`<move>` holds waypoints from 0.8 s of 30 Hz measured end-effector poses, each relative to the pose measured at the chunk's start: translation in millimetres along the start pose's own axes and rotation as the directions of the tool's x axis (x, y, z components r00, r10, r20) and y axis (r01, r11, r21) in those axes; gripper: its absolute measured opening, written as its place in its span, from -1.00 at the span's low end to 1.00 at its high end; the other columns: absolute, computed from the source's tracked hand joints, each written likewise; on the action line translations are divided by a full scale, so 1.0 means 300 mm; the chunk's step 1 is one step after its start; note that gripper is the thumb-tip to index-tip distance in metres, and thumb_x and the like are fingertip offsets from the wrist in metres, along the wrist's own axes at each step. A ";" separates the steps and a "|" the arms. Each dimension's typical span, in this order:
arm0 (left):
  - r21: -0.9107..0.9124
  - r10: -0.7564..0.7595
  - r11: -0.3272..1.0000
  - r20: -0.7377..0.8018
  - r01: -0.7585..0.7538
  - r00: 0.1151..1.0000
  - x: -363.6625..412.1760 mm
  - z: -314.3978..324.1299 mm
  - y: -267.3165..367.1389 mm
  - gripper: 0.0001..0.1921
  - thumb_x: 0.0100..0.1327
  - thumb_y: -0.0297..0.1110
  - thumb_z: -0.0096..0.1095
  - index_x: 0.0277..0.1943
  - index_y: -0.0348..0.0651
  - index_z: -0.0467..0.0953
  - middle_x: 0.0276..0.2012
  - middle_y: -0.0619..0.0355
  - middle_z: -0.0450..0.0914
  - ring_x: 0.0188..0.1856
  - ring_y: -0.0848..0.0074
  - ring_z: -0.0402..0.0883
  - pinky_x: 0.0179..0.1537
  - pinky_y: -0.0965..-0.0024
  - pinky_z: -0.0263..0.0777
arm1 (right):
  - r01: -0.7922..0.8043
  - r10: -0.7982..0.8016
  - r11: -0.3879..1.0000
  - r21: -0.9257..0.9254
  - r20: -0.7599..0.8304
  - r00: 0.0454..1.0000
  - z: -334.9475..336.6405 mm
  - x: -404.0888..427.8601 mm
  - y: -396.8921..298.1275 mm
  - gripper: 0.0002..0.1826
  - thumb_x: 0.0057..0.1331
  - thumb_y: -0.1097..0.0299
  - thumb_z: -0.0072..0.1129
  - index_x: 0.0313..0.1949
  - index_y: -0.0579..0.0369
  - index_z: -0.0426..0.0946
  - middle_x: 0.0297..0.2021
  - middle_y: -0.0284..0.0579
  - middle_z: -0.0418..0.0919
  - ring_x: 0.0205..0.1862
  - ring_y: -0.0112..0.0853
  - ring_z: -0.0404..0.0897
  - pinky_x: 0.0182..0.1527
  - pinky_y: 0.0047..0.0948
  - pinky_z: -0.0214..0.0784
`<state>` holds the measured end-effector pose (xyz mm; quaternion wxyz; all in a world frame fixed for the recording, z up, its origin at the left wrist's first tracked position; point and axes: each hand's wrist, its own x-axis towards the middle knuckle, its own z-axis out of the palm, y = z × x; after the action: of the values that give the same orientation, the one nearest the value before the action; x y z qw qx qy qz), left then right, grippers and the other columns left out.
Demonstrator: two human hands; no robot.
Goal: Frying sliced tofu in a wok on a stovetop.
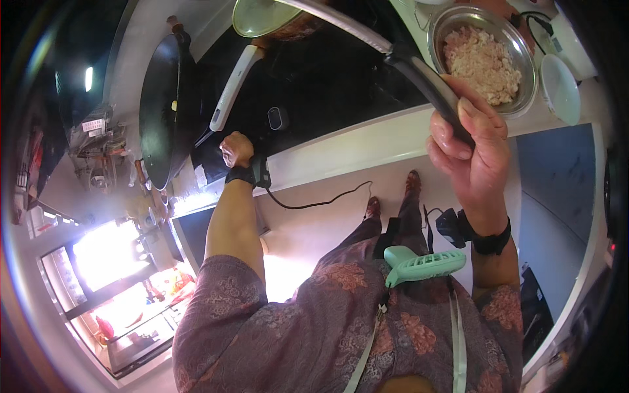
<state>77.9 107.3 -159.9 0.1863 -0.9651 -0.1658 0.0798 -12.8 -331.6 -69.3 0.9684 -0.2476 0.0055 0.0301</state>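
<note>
My right hand [471, 123] grips the black handle [432, 88] of a metal-shafted cooking utensil. Its shaft [339, 22] reaches up and left, and its far end is out of view. Below the shaft, at the top edge, a pan [265, 19] with a pale inside and browned outside is partly visible. The pan's white handle [236, 88] points down towards my left hand [237, 149]. That hand is a closed fist just below the handle's end, with a gap between them. I see nothing held in it.
A dark wok [162, 108] stands at the left of the black cooktop [329, 83]. At upper right, a steel bowl [528, 78] holds minced meat [481, 64], beside a pale green bowl [560, 88]. A black cable [319, 201] trails from my left wrist. A mint-green fan [427, 265] hangs at my front.
</note>
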 end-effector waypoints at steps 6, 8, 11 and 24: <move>0.065 0.013 0.998 -0.028 -0.011 1.000 -0.016 0.021 -0.007 -0.78 0.11 -0.36 0.03 -0.30 -0.30 0.57 -0.37 -0.25 0.56 -0.23 0.10 0.60 -0.24 0.20 0.51 | -0.032 0.032 0.999 0.027 -0.004 0.999 -0.020 -0.001 0.049 -0.64 0.30 0.41 -0.10 0.04 0.36 0.31 -0.53 -0.12 0.46 -0.71 -0.70 0.16 -0.67 -0.64 0.20; 0.050 -0.036 0.998 -0.035 0.037 0.999 -0.014 0.037 -0.004 -0.77 0.13 -0.35 0.01 -0.28 -0.30 0.55 -0.34 -0.28 0.54 -0.21 0.07 0.58 -0.23 0.18 0.51 | -0.049 0.049 0.998 0.041 -0.015 0.999 -0.025 0.002 0.058 -0.65 0.31 0.39 -0.10 0.03 0.36 0.32 -0.53 -0.13 0.47 -0.71 -0.69 0.16 -0.66 -0.65 0.21; -0.021 -0.127 0.992 -0.050 0.126 0.991 0.002 0.090 -0.056 -0.74 0.17 -0.31 -0.04 -0.23 -0.33 0.48 -0.28 -0.32 0.52 -0.19 0.01 0.56 -0.21 0.11 0.48 | -0.061 0.061 0.996 0.066 0.001 0.998 -0.029 0.008 0.074 -0.65 0.31 0.39 -0.08 0.03 0.35 0.33 -0.53 -0.14 0.47 -0.71 -0.69 0.16 -0.66 -0.65 0.21; -0.181 -0.106 0.980 -0.130 0.081 0.986 0.031 0.183 -0.139 -0.56 0.25 -0.09 -0.23 -0.15 -0.41 0.31 -0.30 -0.35 0.52 -0.18 -0.10 0.51 -0.11 -0.01 0.34 | -0.105 0.106 0.989 0.108 -0.006 0.994 -0.058 0.036 0.107 -0.65 0.30 0.40 -0.06 0.03 0.34 0.33 -0.55 -0.13 0.45 -0.69 -0.69 0.19 -0.66 -0.65 0.22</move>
<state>62.6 165.2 -195.1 0.1152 -0.9721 -0.2042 -0.0112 -3.8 -311.3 -100.2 0.9773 -0.1947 0.0257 0.0797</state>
